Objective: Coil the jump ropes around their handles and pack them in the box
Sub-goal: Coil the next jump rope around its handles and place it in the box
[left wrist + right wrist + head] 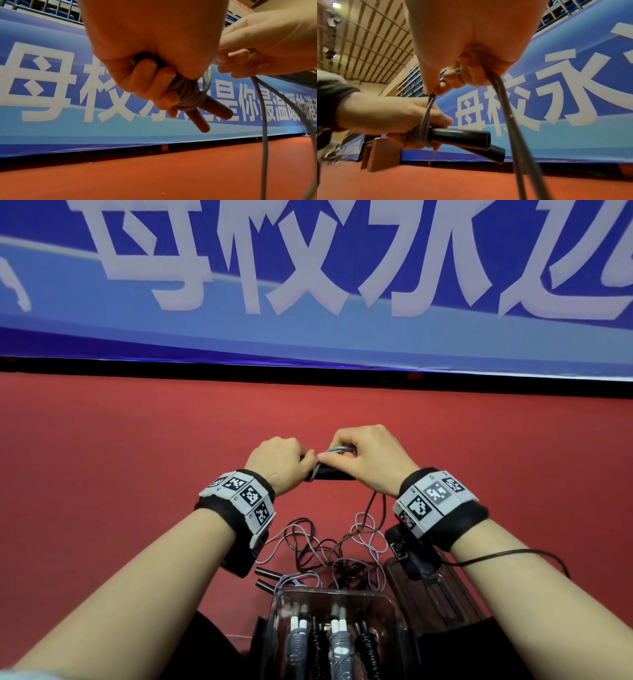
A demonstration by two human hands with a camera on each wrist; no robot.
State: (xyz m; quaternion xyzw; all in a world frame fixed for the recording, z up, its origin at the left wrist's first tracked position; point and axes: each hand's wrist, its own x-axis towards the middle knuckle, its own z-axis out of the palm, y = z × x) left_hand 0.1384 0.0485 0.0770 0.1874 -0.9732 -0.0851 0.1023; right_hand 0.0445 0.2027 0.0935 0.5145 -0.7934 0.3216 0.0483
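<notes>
My left hand (284, 462) grips two black jump-rope handles (334, 475) held side by side, with several turns of grey rope (187, 97) wound round them next to my fingers. My right hand (366, 455) pinches the grey rope (498, 86) just above the handles (462, 136), and two strands hang from it down to the floor. A clear plastic box (337, 595) stands below my forearms and holds several coiled ropes, grey and black, with white and black handle ends up.
Loose grey and dark ropes (329, 546) lie tangled on the red floor between my wrists and the box, with two more black handles (265, 577) beside them. The box lid (455, 604) lies to the right. A blue banner (308, 285) runs along the far edge.
</notes>
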